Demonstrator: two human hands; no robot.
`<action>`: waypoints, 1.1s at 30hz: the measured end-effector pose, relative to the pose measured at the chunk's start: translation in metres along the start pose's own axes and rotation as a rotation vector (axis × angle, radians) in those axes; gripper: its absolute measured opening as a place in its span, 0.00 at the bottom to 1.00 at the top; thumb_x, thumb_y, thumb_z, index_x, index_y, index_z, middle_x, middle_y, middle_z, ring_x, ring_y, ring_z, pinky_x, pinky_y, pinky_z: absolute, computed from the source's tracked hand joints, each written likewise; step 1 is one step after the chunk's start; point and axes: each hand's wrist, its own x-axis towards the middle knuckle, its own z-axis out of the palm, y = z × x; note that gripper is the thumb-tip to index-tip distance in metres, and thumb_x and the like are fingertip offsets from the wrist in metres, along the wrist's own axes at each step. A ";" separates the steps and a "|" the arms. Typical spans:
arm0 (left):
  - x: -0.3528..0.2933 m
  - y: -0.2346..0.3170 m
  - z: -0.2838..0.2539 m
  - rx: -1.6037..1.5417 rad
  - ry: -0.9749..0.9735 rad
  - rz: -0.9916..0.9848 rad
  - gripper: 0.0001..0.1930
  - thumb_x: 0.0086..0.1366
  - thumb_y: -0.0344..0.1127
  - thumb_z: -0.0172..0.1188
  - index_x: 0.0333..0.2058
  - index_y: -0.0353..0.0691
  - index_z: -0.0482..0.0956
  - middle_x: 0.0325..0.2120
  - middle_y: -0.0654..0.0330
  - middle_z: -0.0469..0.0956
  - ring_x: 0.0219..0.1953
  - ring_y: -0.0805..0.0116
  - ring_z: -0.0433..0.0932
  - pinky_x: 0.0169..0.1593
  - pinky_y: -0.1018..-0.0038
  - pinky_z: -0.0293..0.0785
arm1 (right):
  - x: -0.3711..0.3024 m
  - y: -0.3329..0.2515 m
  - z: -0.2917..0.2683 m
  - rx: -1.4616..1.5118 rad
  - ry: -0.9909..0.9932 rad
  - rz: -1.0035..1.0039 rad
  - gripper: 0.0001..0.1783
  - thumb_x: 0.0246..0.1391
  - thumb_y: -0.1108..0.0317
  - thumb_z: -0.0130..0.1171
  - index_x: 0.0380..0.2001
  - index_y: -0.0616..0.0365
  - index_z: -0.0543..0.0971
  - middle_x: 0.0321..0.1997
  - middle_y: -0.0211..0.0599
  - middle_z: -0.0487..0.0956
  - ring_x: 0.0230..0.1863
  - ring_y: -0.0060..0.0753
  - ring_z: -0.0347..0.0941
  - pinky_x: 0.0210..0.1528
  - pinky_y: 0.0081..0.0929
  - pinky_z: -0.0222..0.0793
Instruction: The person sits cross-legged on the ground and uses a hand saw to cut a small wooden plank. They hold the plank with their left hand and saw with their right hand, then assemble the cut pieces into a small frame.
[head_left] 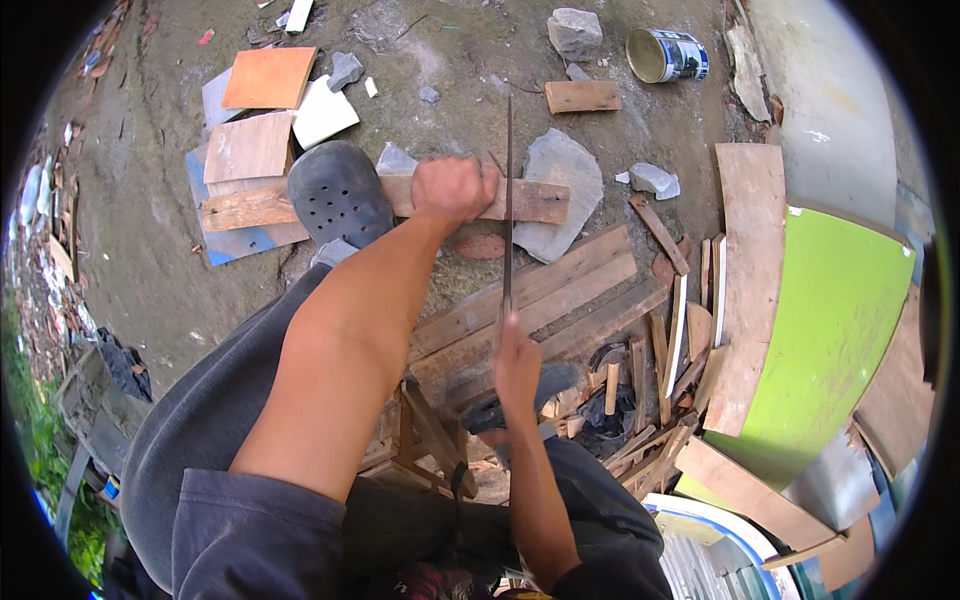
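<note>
A wooden plank lies with its right end over a flat stone, probably for support. A clog and the left hand, its grip clenched on the wood, seemingly steady it; the right hand's grip wraps a saw crossing the plank.

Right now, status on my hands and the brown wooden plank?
Left hand on plank; right hand gripping long, thin dark saw. Dark perforated clog also on plank.
</note>
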 end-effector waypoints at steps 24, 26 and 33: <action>-0.003 0.001 0.002 -0.005 -0.027 -0.013 0.25 0.68 0.47 0.45 0.24 0.39 0.86 0.25 0.43 0.83 0.30 0.46 0.84 0.46 0.55 0.76 | -0.006 0.013 0.006 -0.079 0.006 -0.003 0.37 0.72 0.41 0.41 0.17 0.60 0.69 0.12 0.25 0.61 0.16 0.20 0.57 0.20 0.30 0.52; -0.002 0.000 0.011 -0.027 0.023 0.018 0.25 0.69 0.46 0.45 0.23 0.37 0.84 0.24 0.41 0.82 0.28 0.43 0.83 0.44 0.53 0.78 | 0.047 -0.037 0.015 -0.069 0.009 -0.019 0.37 0.72 0.42 0.41 0.19 0.65 0.70 0.13 0.34 0.62 0.17 0.29 0.56 0.23 0.36 0.54; -0.001 0.000 -0.001 0.006 -0.027 0.001 0.25 0.68 0.47 0.45 0.24 0.37 0.86 0.26 0.41 0.83 0.30 0.44 0.84 0.45 0.54 0.77 | -0.045 0.040 0.008 -0.075 0.026 -0.013 0.38 0.72 0.44 0.41 0.25 0.74 0.75 0.16 0.57 0.66 0.19 0.49 0.63 0.30 0.50 0.61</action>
